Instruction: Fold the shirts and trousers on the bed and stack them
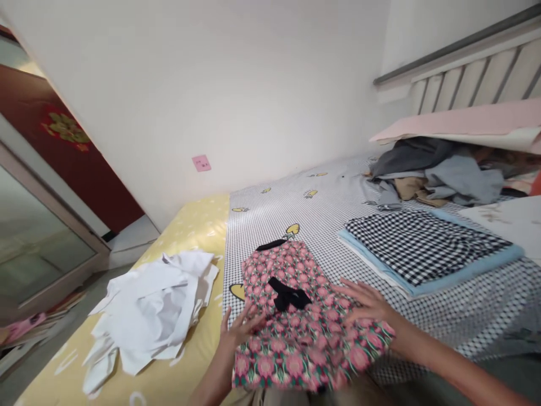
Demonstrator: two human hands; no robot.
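A pink floral garment with a black bow and black collar lies flat on the checked bedsheet, close to me. My left hand rests at the garment's left edge with fingers spread. My right hand lies flat on its right side, fingers stretched out. Neither hand grips anything.
A crumpled white garment lies on the yellow sheet to the left. A folded stack topped by black-and-white gingham sits at right, with a heap of grey and tan clothes behind. The headboard and wall stand beyond, a glass door far left.
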